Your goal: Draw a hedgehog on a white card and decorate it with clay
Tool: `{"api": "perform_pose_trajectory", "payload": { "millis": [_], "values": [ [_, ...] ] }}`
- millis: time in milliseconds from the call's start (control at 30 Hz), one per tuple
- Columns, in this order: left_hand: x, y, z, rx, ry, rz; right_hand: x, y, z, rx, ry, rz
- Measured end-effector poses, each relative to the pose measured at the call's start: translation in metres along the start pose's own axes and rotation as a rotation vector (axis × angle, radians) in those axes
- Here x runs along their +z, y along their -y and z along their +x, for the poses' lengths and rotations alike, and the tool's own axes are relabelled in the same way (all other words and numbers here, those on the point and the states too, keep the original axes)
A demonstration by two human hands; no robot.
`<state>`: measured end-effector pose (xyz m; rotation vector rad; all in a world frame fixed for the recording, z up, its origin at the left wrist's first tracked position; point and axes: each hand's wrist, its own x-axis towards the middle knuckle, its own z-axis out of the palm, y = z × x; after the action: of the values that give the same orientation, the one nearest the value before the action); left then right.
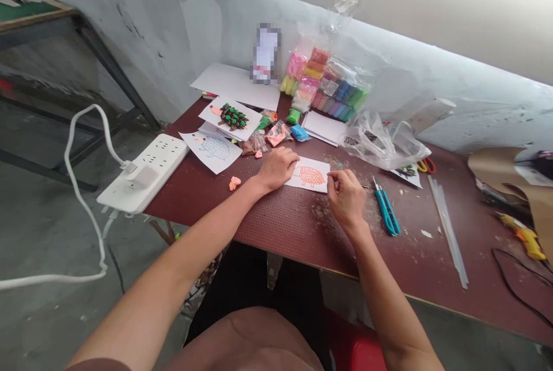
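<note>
A white paper card (317,186) with an orange hedgehog drawing lies between my two hands on the dark red table. My left hand (279,168) is closed at the card's left edge, its palm side hidden. At the opposite edge, my right hand (347,198) pinches the card between thumb and forefinger. A lump of orange clay (234,183) sits left of my left wrist. Beyond that hand lie small bags of clay (277,133), a blue one (300,133) among them. To the right of my right hand is a teal-handled cutting tool (386,207).
A hedgehog card with dark seeds and green dots (231,117) and a blue hedgehog drawing (211,149) lie left. Clay packs (332,94) and a plastic bag (384,143) stand behind. A power strip (144,172), clear sticks (449,233) and a yellow glue gun (525,237) flank the workspace.
</note>
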<state>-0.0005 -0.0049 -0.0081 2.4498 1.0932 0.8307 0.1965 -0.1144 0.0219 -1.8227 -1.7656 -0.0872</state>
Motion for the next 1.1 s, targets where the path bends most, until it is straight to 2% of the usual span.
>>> {"api": "perform_pose_trajectory", "payload": {
  "millis": [167,333,433,567,667,767,1000,1100],
  "values": [
    [-0.009,0.003,0.003,-0.042,-0.073,-0.04,0.007,0.026,0.013,-0.062,0.083,0.015],
    [-0.028,0.014,0.005,-0.199,-0.156,0.027,0.025,0.052,0.013,-0.15,0.158,0.07],
    [-0.041,0.017,0.003,-0.302,-0.119,0.135,0.039,0.065,-0.002,-0.305,0.178,0.062],
    [-0.051,0.018,-0.004,-0.382,0.013,0.262,0.053,0.075,-0.024,-0.5,0.206,0.026],
    [-0.051,0.016,-0.009,-0.372,0.128,0.348,0.055,0.075,-0.028,-0.497,0.235,0.002],
    [-0.049,0.016,-0.014,-0.351,0.178,0.382,0.054,0.072,-0.024,-0.442,0.251,0.013],
    [-0.04,0.028,-0.022,-0.268,0.104,0.393,0.051,0.072,-0.021,-0.365,0.287,0.096],
    [-0.041,0.027,-0.023,-0.258,0.039,0.316,0.05,0.072,-0.021,-0.343,0.3,0.093]
  ]
}}
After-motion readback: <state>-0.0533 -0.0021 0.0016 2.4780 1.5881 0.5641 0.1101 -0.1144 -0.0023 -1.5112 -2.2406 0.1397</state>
